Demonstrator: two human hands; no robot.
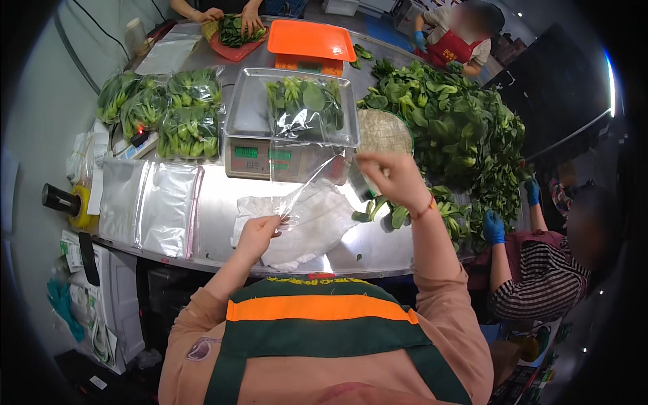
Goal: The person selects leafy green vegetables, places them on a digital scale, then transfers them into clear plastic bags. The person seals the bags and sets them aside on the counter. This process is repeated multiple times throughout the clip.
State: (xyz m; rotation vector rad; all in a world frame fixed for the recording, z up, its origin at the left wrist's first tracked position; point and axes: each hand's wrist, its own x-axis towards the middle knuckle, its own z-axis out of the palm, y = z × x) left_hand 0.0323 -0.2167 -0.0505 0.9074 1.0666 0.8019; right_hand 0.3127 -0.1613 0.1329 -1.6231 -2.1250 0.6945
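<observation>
A clear plastic bag of leafy greens (306, 104) lies on the metal tray (245, 119) of a digital scale (248, 159). My left hand (259, 235) pinches the near end of this bag over a crumpled white cloth (314, 228). The film stretches tight from my fingers up towards the tray's right corner. My right hand (395, 177) hovers by that corner with bent fingers, slightly blurred. Whether its fingertips hold the bag's edge is unclear. Under and beyond it lies a woven mat or sack (386, 131).
Filled bags of greens (190, 114) sit left of the scale, beyond flat plastic bags (169, 207). A large heap of greens (445, 121) covers the right side. An orange scale tray (311, 40) stands behind. Co-workers' gloved hands (493, 228) and bare hands (251, 20) work around the table.
</observation>
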